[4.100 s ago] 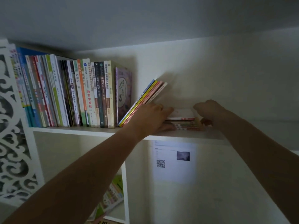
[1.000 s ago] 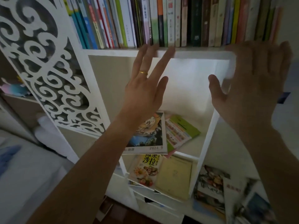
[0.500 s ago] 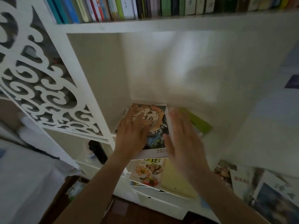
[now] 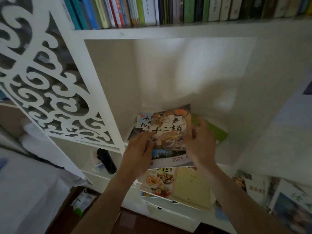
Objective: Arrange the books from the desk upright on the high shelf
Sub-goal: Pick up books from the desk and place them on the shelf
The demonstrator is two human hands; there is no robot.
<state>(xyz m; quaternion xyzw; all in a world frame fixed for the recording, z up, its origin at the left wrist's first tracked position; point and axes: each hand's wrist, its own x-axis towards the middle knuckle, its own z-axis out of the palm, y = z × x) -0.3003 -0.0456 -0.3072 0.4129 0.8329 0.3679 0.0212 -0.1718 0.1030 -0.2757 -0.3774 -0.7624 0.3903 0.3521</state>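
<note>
The magazine lay flat on a small stack in the cubby below the high shelf, its long axis running away from the person toward the back wall, and both hands were at it: the left hand pressed on its left edge with fingers curled partly under the cover, the right hand clasped its right edge, thumb on top. Neither hand was clearly the nearer; they bracketed it evenly, so a two-handed lift seemed the likely step. Whether only the top magazine or several of the stack were pinched could not be told. The shelf stood straight above, well apart from the stack, already packed with upright books across its visible width, so the load would have to rise and turn spine-out, and a gap for it was not visible. More books lay flat on the surface below the cubby, a cookbook and a yellow book nearest. A dark bottle stood in the left compartment, beside a carved white panel. The room was dim, walls pale.
</note>
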